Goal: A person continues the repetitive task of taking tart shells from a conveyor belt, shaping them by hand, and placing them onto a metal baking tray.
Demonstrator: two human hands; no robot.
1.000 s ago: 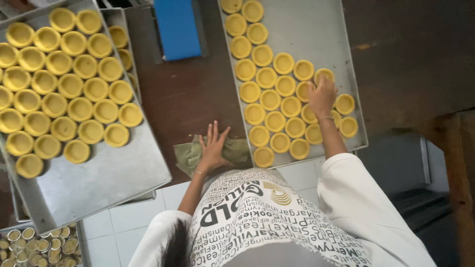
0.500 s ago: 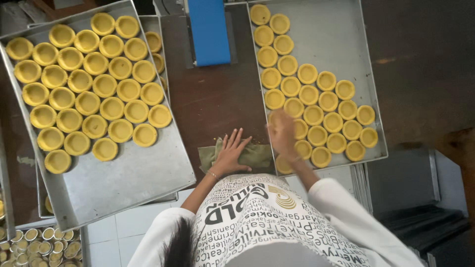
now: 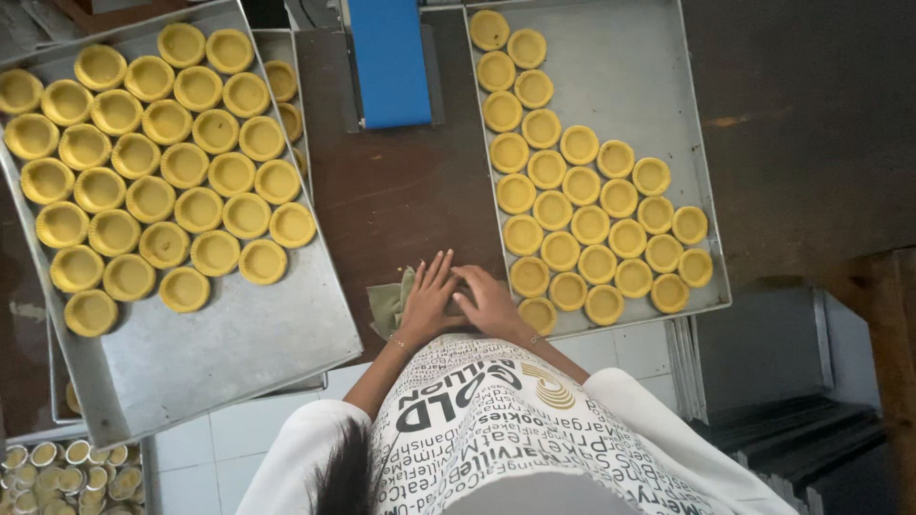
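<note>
A dark brown wooden table [image 3: 401,191] fills the middle of the view, with pale floor tiles [image 3: 219,439] below its near edge and dark metal racks at 4 o'clock. At the table's near edge, at 6 o'clock, lies a folded green cloth [image 3: 386,303]. Both hands rest on it side by side and touching: the left hand [image 3: 429,300] lies flat with fingers spread over the cloth, and the right hand [image 3: 491,300] lies just beside it with fingers loosely bent. Neither hand grips anything; both are pressed open on the cloth.

At 9 o'clock a large steel tray [image 3: 229,334] sits tilted, its upper part packed with rows of round yellow tart shells [image 3: 181,167], its lower corner bare. At 2 o'clock a second steel tray [image 3: 620,67] holds more yellow tart shells [image 3: 592,224] in a wedge, the nearest just beside the right hand. At 12 o'clock stands a blue rectangular block [image 3: 389,59]. At 8 o'clock small metal tart moulds [image 3: 57,472] are heaped together. The person's top bears black print with a gold swirl.
</note>
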